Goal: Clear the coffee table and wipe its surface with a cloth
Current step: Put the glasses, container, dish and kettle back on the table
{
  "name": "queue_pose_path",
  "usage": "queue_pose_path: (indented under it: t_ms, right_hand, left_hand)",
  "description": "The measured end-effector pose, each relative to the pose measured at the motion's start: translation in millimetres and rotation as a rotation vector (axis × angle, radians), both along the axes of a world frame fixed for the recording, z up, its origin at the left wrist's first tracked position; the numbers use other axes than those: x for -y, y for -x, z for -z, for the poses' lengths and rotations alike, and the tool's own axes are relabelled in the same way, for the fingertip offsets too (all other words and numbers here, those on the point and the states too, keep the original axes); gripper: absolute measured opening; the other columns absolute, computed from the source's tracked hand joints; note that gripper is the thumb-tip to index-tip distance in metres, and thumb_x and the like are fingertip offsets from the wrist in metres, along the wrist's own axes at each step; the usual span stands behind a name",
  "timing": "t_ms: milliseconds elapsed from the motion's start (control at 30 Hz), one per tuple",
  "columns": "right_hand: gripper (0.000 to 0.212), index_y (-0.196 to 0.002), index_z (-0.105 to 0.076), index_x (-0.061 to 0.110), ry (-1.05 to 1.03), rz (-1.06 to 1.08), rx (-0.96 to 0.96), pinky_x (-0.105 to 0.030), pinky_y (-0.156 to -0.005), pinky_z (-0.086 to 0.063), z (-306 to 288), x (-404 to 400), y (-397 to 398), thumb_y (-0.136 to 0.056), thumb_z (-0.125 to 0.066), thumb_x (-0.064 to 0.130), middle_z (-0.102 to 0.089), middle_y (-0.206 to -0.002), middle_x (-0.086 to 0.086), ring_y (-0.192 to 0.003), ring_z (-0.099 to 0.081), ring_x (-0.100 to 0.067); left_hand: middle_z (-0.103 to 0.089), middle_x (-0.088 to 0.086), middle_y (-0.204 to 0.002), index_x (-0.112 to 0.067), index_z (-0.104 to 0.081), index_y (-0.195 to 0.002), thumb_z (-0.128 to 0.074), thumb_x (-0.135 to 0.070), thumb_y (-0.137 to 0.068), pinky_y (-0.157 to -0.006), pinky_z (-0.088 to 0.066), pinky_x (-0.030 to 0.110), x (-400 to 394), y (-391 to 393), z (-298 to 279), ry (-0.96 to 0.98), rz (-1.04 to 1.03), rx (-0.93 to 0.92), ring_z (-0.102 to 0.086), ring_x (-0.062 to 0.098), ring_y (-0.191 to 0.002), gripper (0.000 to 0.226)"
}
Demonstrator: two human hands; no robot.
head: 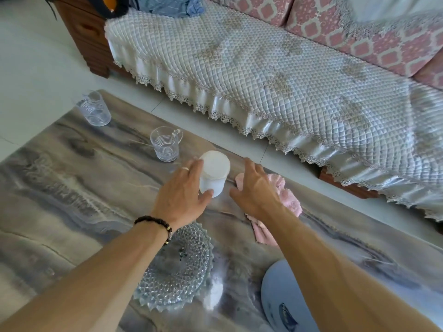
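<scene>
A white lidded jar (214, 172) stands near the far edge of the grey marble-patterned coffee table (72, 178). My left hand (183, 195) wraps its left side, fingers and thumb touching it. My right hand (255, 188) hovers just right of the jar with fingers spread, not touching it, above a crumpled pink cloth (287, 200). Two clear glass cups sit further left: one with a handle (166, 144) and one at the table's corner (94, 109). A cut-glass plate (177, 267) lies under my left forearm. A pale blue plate (280, 298) sits near my right forearm.
A sofa with a quilted white cover (275, 75) and pink patterned cushions (359, 27) runs along the far side of the table, across a narrow strip of white tiled floor (271, 152). A dark wooden sofa arm (86, 39) stands at the upper left.
</scene>
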State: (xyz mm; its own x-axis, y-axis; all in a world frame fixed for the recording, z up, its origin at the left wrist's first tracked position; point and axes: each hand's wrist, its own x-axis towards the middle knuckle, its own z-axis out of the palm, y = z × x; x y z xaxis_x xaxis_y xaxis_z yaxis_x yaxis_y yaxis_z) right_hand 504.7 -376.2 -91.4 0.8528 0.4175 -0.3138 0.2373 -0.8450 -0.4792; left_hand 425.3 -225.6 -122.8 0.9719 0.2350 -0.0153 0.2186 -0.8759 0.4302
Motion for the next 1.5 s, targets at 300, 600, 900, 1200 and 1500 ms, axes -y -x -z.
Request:
queue_pose_path:
  t_ms: [300,600,900,1200,1500]
  right_hand:
    - [0.048,-0.138,-0.043,0.013,-0.032,0.182,0.097,-0.034,-0.082,-0.041,-69.9,137.8,76.1,-0.094,-0.056,0.027,-0.047,-0.13,-0.009,-0.113,-0.053,-0.031]
    - [0.045,-0.108,-0.05,0.019,-0.062,0.61,-0.1,-0.039,-0.079,-0.041,-58.8,252.2,174.6,-0.094,-0.037,0.06,-0.062,-0.109,-0.015,-0.092,-0.054,-0.033]
    - [0.076,-0.132,-0.043,0.028,-0.405,0.697,-0.158,-0.042,-0.085,-0.051,-36.5,254.4,193.8,-0.078,-0.044,0.082,-0.063,-0.113,-0.008,-0.094,-0.063,-0.034]
    - [0.044,-0.099,-0.063,0.035,-0.493,0.387,-0.096,-0.045,-0.075,-0.057,-40.9,253.9,200.6,-0.079,-0.055,0.074,-0.07,-0.085,0.006,-0.079,-0.068,-0.024]
    - [0.041,-0.097,-0.066,0.018,-0.592,-0.003,-0.146,-0.039,-0.07,-0.056,-65.5,175.2,257.3,-0.086,-0.063,0.057,-0.07,-0.085,-0.004,-0.079,-0.066,-0.019]
  left_hand:
    - [-0.036,0.001,-0.147,-0.021,-0.027,-0.145,-0.033,-0.053,-0.096,-0.1,-0.038,0.033,122.2,92.1,-60.0,0.203,0.136,-0.143,-0.037,0.017,-0.131,0.059]
    - [-0.041,-0.011,-0.137,-0.045,0.002,-0.146,-0.067,-0.06,-0.076,-0.089,-0.041,0.028,218.1,145.8,-59.7,0.419,0.243,-0.193,-0.044,0.014,-0.124,0.099]
    - [-0.049,0.0,-0.134,-0.038,-0.002,-0.148,-0.072,-0.054,-0.075,-0.082,-0.048,0.039,245.4,139.5,-31.0,0.407,0.138,-0.044,-0.05,0.023,-0.117,0.103]
    - [-0.043,0.002,-0.14,-0.032,-0.006,-0.149,-0.066,-0.073,-0.064,-0.087,-0.049,0.045,236.6,193.3,-33.1,0.42,-0.05,0.055,-0.05,0.023,-0.119,0.112]
    - [-0.043,-0.011,-0.136,-0.037,-0.013,-0.146,-0.069,-0.069,-0.063,-0.082,-0.05,0.038,184.0,305.5,-66.1,0.399,-0.312,0.185,-0.047,0.013,-0.117,0.105]
